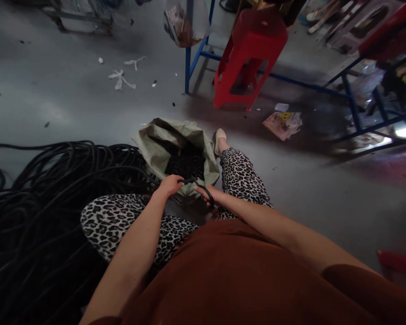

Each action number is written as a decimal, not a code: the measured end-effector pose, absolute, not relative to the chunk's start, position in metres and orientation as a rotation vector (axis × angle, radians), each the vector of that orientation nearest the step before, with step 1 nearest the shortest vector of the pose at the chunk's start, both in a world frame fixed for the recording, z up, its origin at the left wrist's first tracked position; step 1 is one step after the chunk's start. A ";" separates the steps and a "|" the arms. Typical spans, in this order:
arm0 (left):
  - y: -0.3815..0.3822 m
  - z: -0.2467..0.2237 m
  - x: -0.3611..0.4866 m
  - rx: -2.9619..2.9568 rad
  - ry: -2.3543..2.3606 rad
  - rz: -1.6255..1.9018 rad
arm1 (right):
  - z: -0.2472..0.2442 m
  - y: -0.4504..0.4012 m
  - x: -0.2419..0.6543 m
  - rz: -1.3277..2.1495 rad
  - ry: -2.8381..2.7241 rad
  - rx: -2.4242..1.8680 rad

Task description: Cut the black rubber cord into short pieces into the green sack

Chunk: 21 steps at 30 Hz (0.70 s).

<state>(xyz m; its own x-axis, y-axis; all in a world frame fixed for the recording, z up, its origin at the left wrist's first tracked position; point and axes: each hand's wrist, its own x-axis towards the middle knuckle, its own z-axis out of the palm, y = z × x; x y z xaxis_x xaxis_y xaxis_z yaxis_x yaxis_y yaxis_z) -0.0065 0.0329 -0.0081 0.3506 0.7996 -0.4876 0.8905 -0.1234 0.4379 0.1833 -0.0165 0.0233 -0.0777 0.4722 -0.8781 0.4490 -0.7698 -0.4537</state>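
Note:
My left hand (172,184) is closed on a black rubber cord, whose end points right over the near rim of an open pale green woven sack (152,151). Small dark pieces (186,164) lie inside the sack. In my right hand (209,194) is a pair of scissors (206,192) with black handles, fingers wrapped in the loops. The blades reach up and left to the cord's end; whether they touch it is too small to tell. A large heap of black cord (47,194) lies left of the sack, and the held cord leads from it.
A red plastic stool (253,36) stands beyond the sack beside a blue metal frame (187,67) with a plastic bag (186,22) hanging on it. A printed packet (283,125) and white scraps (120,80) lie on the grey floor.

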 end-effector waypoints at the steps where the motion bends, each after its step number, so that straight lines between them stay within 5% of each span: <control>1: 0.033 -0.009 -0.007 1.939 1.471 -0.171 | 0.024 -0.017 0.183 2.025 -1.072 -2.141; 21: 0.036 -0.003 -0.007 1.894 1.599 -0.050 | 0.023 -0.019 0.187 2.106 -0.972 -2.128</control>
<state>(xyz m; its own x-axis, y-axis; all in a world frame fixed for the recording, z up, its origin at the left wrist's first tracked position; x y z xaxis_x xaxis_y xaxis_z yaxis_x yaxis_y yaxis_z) -0.0065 0.0358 -0.0028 0.2549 0.8689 -0.4244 0.8938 -0.0442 0.4463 0.1868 -0.0191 0.0232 -0.0862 0.4133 -0.9065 0.4217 -0.8092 -0.4091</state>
